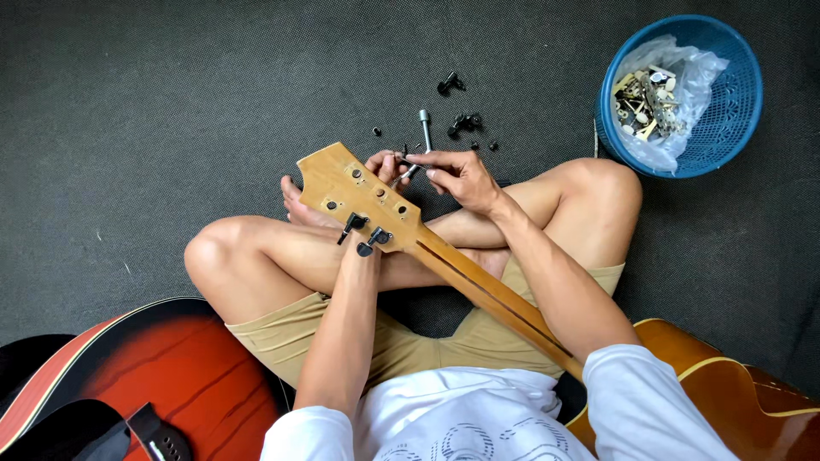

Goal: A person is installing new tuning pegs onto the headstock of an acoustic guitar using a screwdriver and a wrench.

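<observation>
A wooden guitar headstock rests across my crossed legs, its neck running down to the guitar body at my right. Two black tuning pegs stick out of its near edge. My left hand reaches under the neck and grips the headstock's far edge. My right hand pinches a small black part at that same edge, beside a metal socket tool whose lower end sits between both hands.
Loose black tuner parts lie on the dark carpet beyond the headstock. A blue basket lined with a plastic bag of old hardware stands at the upper right. A red sunburst guitar lies at the lower left.
</observation>
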